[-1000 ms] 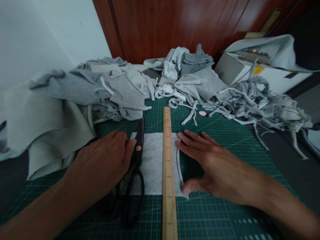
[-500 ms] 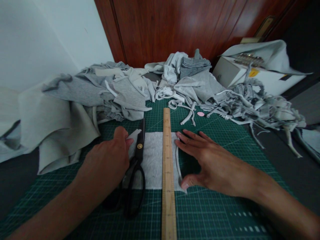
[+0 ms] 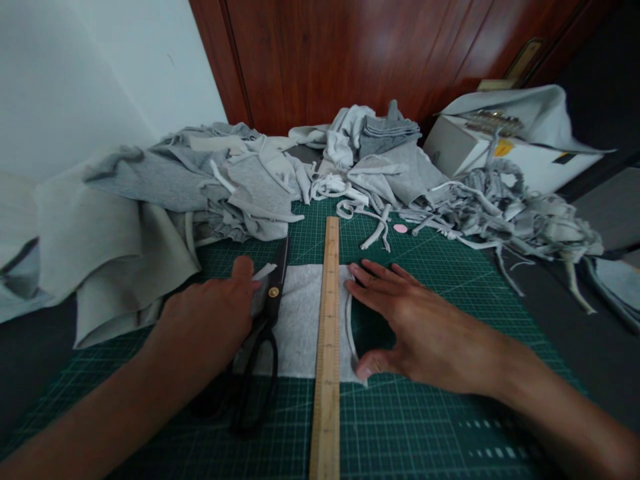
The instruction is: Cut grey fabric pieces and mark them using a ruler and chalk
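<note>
A light grey fabric piece (image 3: pixel 300 320) lies flat on the green cutting mat (image 3: pixel 410 433). Across it, running away from me, lies a wooden ruler (image 3: pixel 329 333). Black scissors (image 3: pixel 273 293) rest on the fabric's left part, handles toward me. My left hand (image 3: pixel 215 317) is closed beside the scissors, its thumb and fingers pinching the fabric's left edge, where a pale end sticks out. My right hand (image 3: pixel 400 313) has its fingers spread, with fingertips and thumb on the fabric's right edge.
Grey fabric pieces (image 3: pixel 255 180) are heaped along the back and left. Tangled strips (image 3: pixel 525 207) lie at the right, before a white box (image 3: pixel 460 143). A pink disc (image 3: pixel 400 229) sits on the mat. A wooden door (image 3: pixel 340 60) stands behind.
The near end of the ruler has swung left, and the scissors have shifted slightly left. My left hand has moved a little left with the fabric edge; my right hand has also moved slightly left.
</note>
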The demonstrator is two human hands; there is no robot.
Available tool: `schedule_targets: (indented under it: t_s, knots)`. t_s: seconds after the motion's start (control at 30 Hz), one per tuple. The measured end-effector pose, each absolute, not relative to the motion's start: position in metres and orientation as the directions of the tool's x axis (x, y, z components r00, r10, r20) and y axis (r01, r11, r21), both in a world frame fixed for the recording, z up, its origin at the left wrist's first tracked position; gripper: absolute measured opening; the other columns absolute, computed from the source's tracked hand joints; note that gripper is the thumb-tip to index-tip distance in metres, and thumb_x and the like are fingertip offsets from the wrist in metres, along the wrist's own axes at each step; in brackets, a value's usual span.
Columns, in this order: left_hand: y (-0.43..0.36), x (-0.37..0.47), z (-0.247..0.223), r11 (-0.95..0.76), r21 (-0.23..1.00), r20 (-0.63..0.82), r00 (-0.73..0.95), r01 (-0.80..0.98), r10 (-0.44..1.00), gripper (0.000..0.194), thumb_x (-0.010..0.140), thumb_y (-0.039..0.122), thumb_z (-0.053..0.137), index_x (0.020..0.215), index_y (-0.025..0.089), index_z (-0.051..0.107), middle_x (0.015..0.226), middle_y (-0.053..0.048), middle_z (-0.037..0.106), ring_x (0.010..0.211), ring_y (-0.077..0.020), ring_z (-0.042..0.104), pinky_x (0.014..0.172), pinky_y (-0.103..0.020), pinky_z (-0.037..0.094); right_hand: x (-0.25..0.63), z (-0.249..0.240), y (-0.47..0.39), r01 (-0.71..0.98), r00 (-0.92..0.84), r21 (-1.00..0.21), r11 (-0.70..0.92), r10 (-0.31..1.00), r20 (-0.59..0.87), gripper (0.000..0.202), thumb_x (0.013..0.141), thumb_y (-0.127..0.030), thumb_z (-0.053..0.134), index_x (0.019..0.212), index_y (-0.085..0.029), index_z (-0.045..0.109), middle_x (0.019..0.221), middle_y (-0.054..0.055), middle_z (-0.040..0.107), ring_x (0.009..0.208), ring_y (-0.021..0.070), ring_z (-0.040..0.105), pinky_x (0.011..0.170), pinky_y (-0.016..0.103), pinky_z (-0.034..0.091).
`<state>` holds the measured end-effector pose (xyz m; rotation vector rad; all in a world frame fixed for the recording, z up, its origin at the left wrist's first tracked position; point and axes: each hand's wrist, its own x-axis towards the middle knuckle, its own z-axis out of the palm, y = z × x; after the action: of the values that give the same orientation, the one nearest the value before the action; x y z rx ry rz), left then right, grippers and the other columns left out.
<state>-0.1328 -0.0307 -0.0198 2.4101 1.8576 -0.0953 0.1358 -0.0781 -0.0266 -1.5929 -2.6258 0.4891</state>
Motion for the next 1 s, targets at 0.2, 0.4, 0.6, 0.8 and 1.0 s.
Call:
schedule_targets:
  t_s: [0.2,0.4,0.6,0.8,1.0]
  knots:
    - [-0.035,-0.134,-0.014,-0.252,-0.151,-0.114,0.237,0.956,0.965,0.034,0.108,0.025,0.018,0.105,0.020,0.051,0.062,-0.006,0.064,0.064,-0.0335,0.075,0.054,-0.034,0.045,0.131,-0.026,-0.078,0.860,-0.481,-0.270,0.433,0.865,-0.144,0.115,0.076,-0.062,0.090,0.163,-0.005,0.041,0.171,0.026,0.031,0.161,0.0437,0.023,0.128,0.069,0.023]
    - [-0.033,-0.133,-0.013,-0.224,-0.137,-0.148,0.203,0.965,0.968,0.032,0.108,0.026,0.020,0.108,0.019,0.051,0.063,-0.007,0.064,0.065,-0.0334,0.073,0.056,-0.034,0.047,0.134,-0.031,-0.078,0.849,-0.480,-0.304,0.432,0.872,-0.101,0.113,0.076,-0.065,0.089,0.164,-0.011,0.043,0.170,0.024,0.034,0.161,0.0436,0.024,0.129,0.070,0.022]
    - [-0.031,-0.138,-0.006,-0.255,-0.126,-0.026,0.254,0.959,0.967,0.029,0.108,0.040,0.035,0.112,0.017,0.053,0.089,-0.013,0.072,0.080,-0.0340,0.072,0.068,-0.041,0.052,0.134,-0.029,-0.077,0.855,-0.492,-0.261,0.447,0.860,-0.138,0.116,0.078,-0.069,0.085,0.164,-0.005,0.040,0.171,0.025,0.030,0.161,0.0430,0.022,0.128,0.069,0.023]
    - [-0.047,-0.114,-0.016,-0.807,0.057,0.217,0.781,0.588,0.585,0.025,0.104,0.017,0.044,0.099,0.021,0.069,0.108,-0.007,0.072,0.105,-0.0258,0.063,0.096,-0.044,0.048,0.135,-0.032,-0.078,0.848,-0.502,-0.253,0.466,0.858,-0.104,0.115,0.077,-0.067,0.086,0.163,-0.004,0.042,0.170,0.026,0.031,0.161,0.0437,0.025,0.128,0.069,0.024]
    - [-0.040,-0.089,-0.035,-0.888,0.191,0.058,0.898,0.418,0.436,0.025,0.101,0.021,0.047,0.104,0.022,0.072,0.119,-0.008,0.075,0.123,-0.0299,0.062,0.108,-0.048,0.044,0.136,-0.035,-0.080,0.834,-0.504,-0.287,0.471,0.862,-0.050,0.108,0.075,-0.062,0.090,0.162,-0.012,0.048,0.168,0.024,0.039,0.159,0.0442,0.030,0.127,0.071,0.026]
